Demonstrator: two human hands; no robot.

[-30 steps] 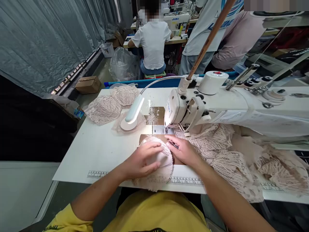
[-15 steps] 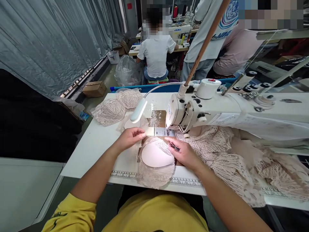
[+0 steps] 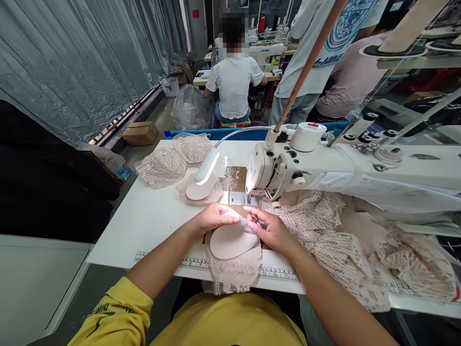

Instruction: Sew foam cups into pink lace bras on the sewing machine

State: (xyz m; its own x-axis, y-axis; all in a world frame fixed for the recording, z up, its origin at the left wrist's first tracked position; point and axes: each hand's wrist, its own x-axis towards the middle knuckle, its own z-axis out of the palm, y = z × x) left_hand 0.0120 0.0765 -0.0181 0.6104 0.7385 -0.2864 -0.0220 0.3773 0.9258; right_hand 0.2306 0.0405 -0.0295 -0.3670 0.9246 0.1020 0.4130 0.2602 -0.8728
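A pale pink foam cup (image 3: 230, 241) lies on a piece of beige lace (image 3: 236, 269) at the front of the white sewing table (image 3: 151, 221). My left hand (image 3: 212, 218) pinches the far edge of the lace over the cup. My right hand (image 3: 268, 228) grips the same edge from the right and also holds small dark snips. Both hands sit just in front of the needle of the white sewing machine (image 3: 324, 168).
A gooseneck lamp (image 3: 203, 170) shines on the needle plate. Finished lace cups (image 3: 173, 161) pile at the table's far left; a heap of lace (image 3: 345, 235) lies to the right under the machine arm. Other people sit and stand at machines behind. A printed ruler runs along the front edge.
My left hand left the cup, reached toward the needle plate, then came back to the lace's far edge. The lace is folded over the cup's top, and the piece has slid toward me.
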